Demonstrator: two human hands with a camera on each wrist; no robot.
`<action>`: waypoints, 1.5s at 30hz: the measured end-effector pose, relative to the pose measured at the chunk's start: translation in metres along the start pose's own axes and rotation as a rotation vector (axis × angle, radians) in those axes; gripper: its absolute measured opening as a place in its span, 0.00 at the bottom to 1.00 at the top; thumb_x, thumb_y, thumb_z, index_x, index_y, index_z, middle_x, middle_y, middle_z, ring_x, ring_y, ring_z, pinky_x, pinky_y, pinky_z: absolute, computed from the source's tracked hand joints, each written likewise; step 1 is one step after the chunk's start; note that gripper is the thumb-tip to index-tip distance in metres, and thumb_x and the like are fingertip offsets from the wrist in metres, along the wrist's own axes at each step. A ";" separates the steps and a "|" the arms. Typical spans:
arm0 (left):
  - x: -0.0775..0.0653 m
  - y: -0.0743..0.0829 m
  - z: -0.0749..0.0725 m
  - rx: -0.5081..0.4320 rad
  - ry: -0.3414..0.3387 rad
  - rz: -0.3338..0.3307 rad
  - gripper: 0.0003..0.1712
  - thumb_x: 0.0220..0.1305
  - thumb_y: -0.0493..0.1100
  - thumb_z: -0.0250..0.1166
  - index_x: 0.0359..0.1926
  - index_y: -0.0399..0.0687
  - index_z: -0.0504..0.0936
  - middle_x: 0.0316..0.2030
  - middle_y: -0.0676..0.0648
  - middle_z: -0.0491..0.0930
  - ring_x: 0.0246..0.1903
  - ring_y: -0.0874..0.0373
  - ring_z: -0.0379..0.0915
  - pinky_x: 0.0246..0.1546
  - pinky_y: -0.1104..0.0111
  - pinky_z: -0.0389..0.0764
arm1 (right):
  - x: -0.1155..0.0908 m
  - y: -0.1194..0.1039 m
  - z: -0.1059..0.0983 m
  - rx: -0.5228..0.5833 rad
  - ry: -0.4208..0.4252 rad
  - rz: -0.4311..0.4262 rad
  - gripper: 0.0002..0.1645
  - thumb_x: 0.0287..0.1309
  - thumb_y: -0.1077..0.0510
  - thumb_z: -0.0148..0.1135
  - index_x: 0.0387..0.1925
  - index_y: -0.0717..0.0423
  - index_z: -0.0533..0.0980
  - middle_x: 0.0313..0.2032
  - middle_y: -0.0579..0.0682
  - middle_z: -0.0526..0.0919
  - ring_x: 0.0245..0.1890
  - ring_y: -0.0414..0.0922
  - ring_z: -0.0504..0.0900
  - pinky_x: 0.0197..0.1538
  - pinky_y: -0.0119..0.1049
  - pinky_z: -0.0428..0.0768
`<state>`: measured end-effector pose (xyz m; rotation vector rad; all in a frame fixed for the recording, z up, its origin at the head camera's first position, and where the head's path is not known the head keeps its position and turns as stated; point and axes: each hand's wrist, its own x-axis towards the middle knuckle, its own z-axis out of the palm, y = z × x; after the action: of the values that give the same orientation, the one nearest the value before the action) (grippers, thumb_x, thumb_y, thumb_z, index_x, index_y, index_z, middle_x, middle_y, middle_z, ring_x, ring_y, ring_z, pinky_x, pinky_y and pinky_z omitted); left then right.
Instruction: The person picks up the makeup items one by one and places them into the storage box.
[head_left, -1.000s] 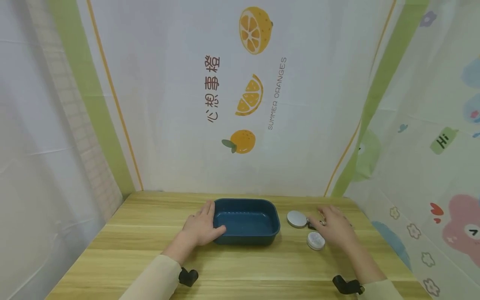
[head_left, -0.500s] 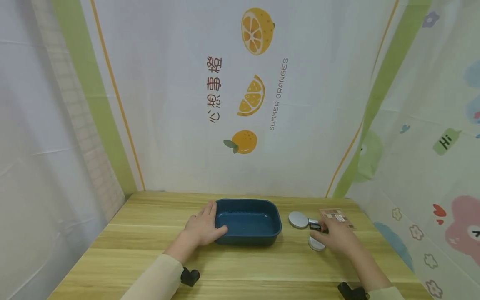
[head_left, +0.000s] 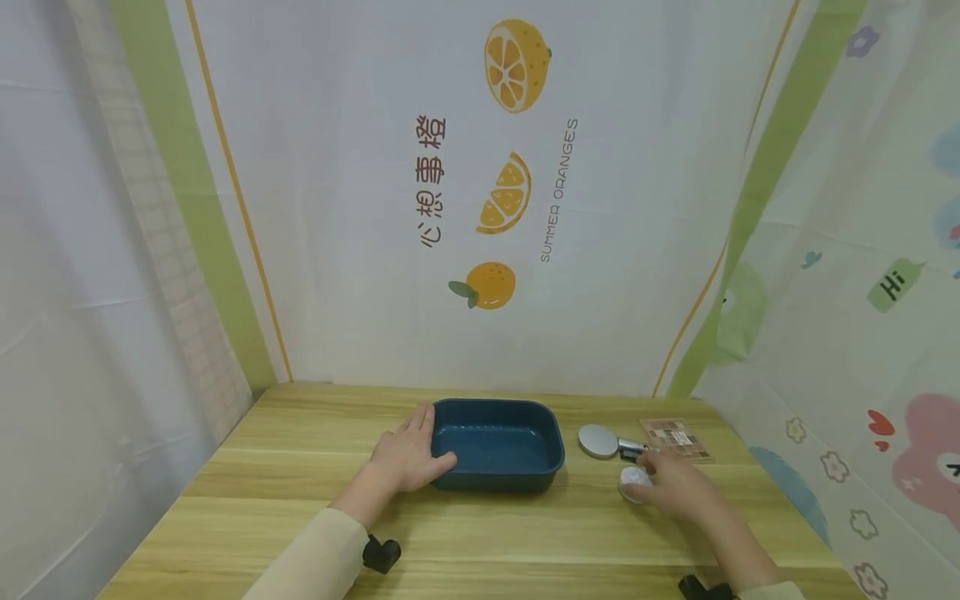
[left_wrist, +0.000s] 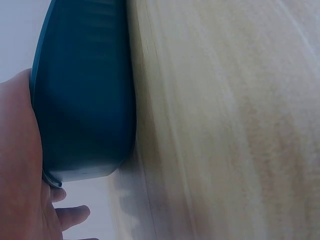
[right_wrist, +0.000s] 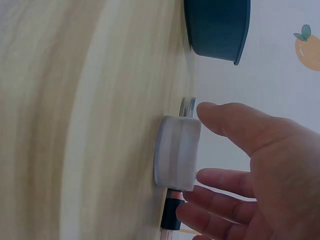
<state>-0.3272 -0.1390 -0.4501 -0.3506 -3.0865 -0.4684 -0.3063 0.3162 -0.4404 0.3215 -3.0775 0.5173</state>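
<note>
My left hand rests on the left end of a dark blue rectangular container, fingers straight along the rim and thumb at its front corner. In the left wrist view the palm lies against the container's edge. On the right, my right hand is at a small round white jar. The right wrist view has the thumb and fingers spread around the jar, with fingertips right at its top. Just behind lies a small silver-and-black tube, partly covered by the fingers.
A round silver disc-shaped case lies between the container and the tube. Behind the right hand is a flat palette with brown squares. A printed cloth hangs along the back edge of the wooden table.
My right hand has left the palette area and come nearer over the tube to the white jar, uncovering the palette. The left hand stays on the container.
</note>
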 end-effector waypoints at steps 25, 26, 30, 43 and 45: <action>0.000 0.000 0.001 -0.008 -0.005 -0.004 0.58 0.76 0.66 0.59 0.88 0.34 0.49 0.88 0.35 0.49 0.84 0.35 0.57 0.75 0.31 0.66 | 0.001 0.005 0.013 0.037 0.021 0.029 0.22 0.56 0.42 0.83 0.37 0.52 0.81 0.29 0.44 0.79 0.30 0.43 0.74 0.34 0.41 0.71; 0.000 0.000 0.001 -0.008 -0.006 -0.005 0.58 0.76 0.66 0.59 0.88 0.35 0.49 0.88 0.35 0.49 0.84 0.35 0.57 0.75 0.31 0.66 | 0.000 0.005 0.013 0.037 0.023 0.029 0.23 0.56 0.42 0.82 0.37 0.52 0.81 0.29 0.44 0.79 0.30 0.43 0.74 0.34 0.40 0.71; -0.001 0.000 0.001 -0.015 -0.008 -0.006 0.58 0.77 0.66 0.59 0.88 0.35 0.48 0.88 0.35 0.49 0.84 0.35 0.57 0.76 0.31 0.65 | 0.001 0.003 0.012 0.040 0.028 0.026 0.23 0.57 0.41 0.82 0.39 0.52 0.82 0.29 0.44 0.79 0.30 0.43 0.74 0.34 0.40 0.71; 0.000 0.000 0.001 -0.025 -0.004 -0.001 0.57 0.76 0.66 0.59 0.88 0.34 0.49 0.88 0.35 0.49 0.84 0.35 0.57 0.76 0.31 0.65 | 0.004 -0.005 0.007 0.044 0.053 -0.006 0.30 0.60 0.40 0.80 0.50 0.59 0.85 0.42 0.48 0.87 0.39 0.43 0.80 0.42 0.43 0.79; 0.000 -0.001 0.001 -0.025 -0.003 -0.001 0.58 0.76 0.66 0.59 0.88 0.34 0.49 0.88 0.35 0.49 0.84 0.35 0.57 0.76 0.31 0.65 | 0.005 -0.007 0.006 0.063 0.059 -0.020 0.30 0.59 0.42 0.81 0.51 0.61 0.85 0.42 0.48 0.87 0.39 0.43 0.80 0.42 0.43 0.79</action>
<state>-0.3272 -0.1394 -0.4517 -0.3504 -3.0868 -0.5076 -0.3099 0.3071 -0.4437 0.3317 -3.0030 0.6126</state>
